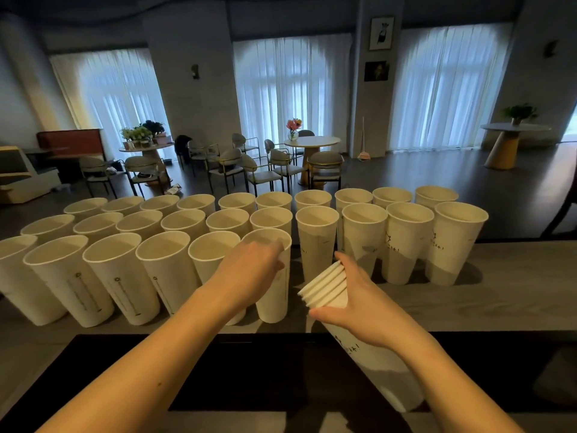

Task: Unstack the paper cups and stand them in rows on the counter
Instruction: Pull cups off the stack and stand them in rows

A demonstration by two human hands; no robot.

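Tall white paper cups stand upright in three rows on the grey counter (499,307). My left hand (249,270) grips the rightmost cup of the near row (274,304) just under its rim; that cup stands on the counter. My right hand (365,301) holds a tilted stack of nested cups (327,285) around its upper part, rims pointing up and left, its base (387,382) low over the dark recess. The two far rows run on to the right of the near row, ending at a cup at the right (456,242).
A dark recessed well (249,370) lies in front of the counter, below my arms. The counter's bare grey surface stretches right of the stack. Beyond the counter is a room with tables (312,142), chairs and curtained windows.
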